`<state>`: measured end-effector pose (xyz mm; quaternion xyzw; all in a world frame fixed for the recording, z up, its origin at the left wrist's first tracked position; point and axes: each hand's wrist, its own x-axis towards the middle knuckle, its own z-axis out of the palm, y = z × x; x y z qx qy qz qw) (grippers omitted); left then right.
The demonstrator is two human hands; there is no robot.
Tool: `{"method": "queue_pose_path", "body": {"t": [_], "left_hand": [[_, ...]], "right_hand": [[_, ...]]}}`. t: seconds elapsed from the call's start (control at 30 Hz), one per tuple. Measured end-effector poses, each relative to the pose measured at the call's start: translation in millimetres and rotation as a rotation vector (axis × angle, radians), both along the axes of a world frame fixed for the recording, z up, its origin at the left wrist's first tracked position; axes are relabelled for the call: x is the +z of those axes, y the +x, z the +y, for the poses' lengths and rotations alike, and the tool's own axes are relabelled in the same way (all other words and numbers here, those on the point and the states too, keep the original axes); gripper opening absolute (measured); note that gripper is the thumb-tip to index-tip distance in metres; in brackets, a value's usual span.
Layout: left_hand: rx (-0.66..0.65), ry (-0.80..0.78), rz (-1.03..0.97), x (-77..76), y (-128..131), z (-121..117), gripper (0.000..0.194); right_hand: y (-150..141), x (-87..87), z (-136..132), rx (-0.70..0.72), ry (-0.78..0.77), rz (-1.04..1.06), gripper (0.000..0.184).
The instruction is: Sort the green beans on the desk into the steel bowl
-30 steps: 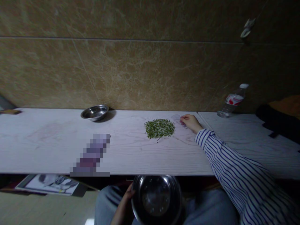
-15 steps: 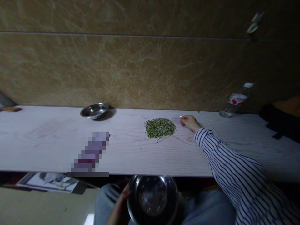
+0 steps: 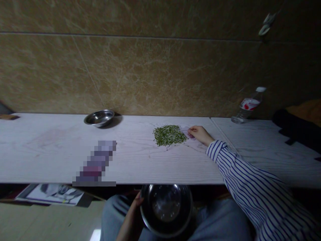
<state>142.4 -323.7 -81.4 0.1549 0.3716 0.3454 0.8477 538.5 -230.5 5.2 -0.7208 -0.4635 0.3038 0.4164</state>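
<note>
Small green beans (image 3: 169, 135), probably mung beans, lie spread in a patch on the white wood-grain table (image 3: 140, 167). At the patch's right edge my right hand (image 3: 200, 134) pinches a clear, roundish plastic disc (image 3: 185, 129), perhaps a lid; its far edge touches the beans and its outline is faint. Below the table's front edge, my left hand (image 3: 135, 206) grips the left rim of a deep steel bowl (image 3: 167, 209). The bowl tilts over my lap, with small light specks inside. Most of the left fingers are hidden behind the bowl.
A shallow steel bowl (image 3: 99, 118) stands near the wall at the left. A blurred-out flat object (image 3: 96, 162) lies in front of it. At the right stand a plastic bottle (image 3: 249, 104) and dark cloth (image 3: 296, 127). Under the table is a picture-covered box (image 3: 52, 194).
My right hand has moved left with the clear disc, from beside the beans to their right edge. My left hand keeps the steel bowl below the table edge.
</note>
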Motion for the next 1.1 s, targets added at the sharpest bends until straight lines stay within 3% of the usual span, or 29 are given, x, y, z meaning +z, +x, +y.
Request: {"method": "queue_pose_path", "body": {"t": [0.23, 0.5, 1.1], "left_hand": [[-0.055, -0.018, -0.050, 2.2, 2, -2, 0.055], [-0.052, 0.014, -0.030, 6.4, 5, -3, 0.048], [-0.039, -0.017, -0.049, 4.9, 11, -4, 0.038]], "right_hand": [[-17, 4.7, -11, 0.034, 0.075, 0.006, 0.019], [-38, 11.1, -19, 0.062, 0.142, 0.032, 0.020], [-55, 13.9, -36, 0.116, 0.114, 0.016, 0.015]]}}
